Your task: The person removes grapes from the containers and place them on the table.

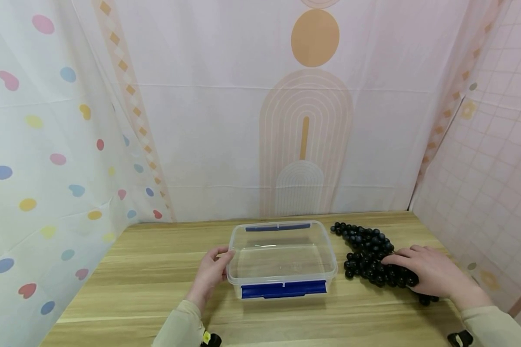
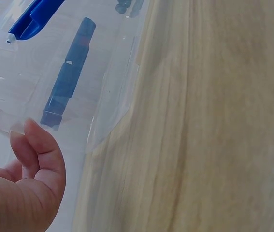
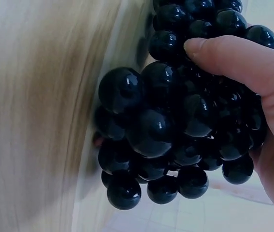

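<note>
A clear plastic food container (image 1: pixel 282 253) with blue clips stands lidless in the middle of the wooden table. My left hand (image 1: pixel 212 270) pinches its left rim; the left wrist view shows the thumb and fingertips (image 2: pixel 30 126) at the container wall (image 2: pixel 112 92). To the right of the container lie dark, glossy grapes (image 1: pixel 364 238), seemingly in two clumps. My right hand (image 1: pixel 434 270) grips the nearer clump (image 1: pixel 377 271) from its right side. Close up in the right wrist view, my thumb (image 3: pixel 223 55) lies across the grapes (image 3: pixel 151 133), while the other fingers are mostly hidden behind them.
A blue clip (image 1: pixel 282 289) runs along the container's near side, another (image 1: pixel 278 227) along its far side. Patterned cloth (image 1: pixel 208 144) hangs behind the wooden table (image 1: pixel 156 270) and on both sides of it.
</note>
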The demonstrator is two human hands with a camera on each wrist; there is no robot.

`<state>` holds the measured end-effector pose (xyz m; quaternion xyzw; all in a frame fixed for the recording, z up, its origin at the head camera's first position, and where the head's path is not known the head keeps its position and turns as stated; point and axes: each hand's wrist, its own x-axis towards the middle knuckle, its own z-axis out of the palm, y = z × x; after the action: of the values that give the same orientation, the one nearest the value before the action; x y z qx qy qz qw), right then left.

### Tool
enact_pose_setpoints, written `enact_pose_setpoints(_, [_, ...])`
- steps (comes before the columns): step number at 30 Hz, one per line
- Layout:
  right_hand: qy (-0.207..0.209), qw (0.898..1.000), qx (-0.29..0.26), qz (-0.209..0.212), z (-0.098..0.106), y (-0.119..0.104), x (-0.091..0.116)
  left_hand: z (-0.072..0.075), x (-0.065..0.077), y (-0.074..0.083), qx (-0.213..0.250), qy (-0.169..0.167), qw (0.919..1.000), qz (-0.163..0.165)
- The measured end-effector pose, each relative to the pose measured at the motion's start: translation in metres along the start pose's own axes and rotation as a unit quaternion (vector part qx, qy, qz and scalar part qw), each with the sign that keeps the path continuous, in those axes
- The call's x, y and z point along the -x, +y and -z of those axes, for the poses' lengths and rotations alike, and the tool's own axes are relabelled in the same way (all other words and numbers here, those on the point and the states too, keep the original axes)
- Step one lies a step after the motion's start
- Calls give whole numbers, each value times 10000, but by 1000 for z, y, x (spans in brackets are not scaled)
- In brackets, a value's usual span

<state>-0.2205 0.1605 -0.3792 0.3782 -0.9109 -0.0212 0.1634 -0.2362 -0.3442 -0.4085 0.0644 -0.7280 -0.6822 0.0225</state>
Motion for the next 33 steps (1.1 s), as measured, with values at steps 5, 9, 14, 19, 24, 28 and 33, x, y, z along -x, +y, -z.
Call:
enact_pose_setpoints(5, [-24,9999,17,-105,-2,-2,1,0,0,0,24,11,10000,-2])
enact_pose_setpoints(9, [-51,9997,9,-230,-4,-6,2,0,-1,-1,35,35,10000,-24])
enact_pose_setpoints(14, [-59,9990,-43,-451,-5,-10,3,1,-1,-2,20,30,10000,-29])
enact_pose_setpoints(19, [85,9980,-65,-620,-5,-12,4,1,0,-2,19,-27,10000,-9])
enact_pose_setpoints(24, [213,9969,-28,-753,-6,-14,5,1,1,0,7,-83,10000,18])
enact_pose_setpoints(28, [365,9962,57,-793,-8,-14,6,1,1,1,20,-102,9999,38])
enact_pose_setpoints(33, [471,9961,79,-740,-9,-14,6,2,0,0,64,-137,9999,44])
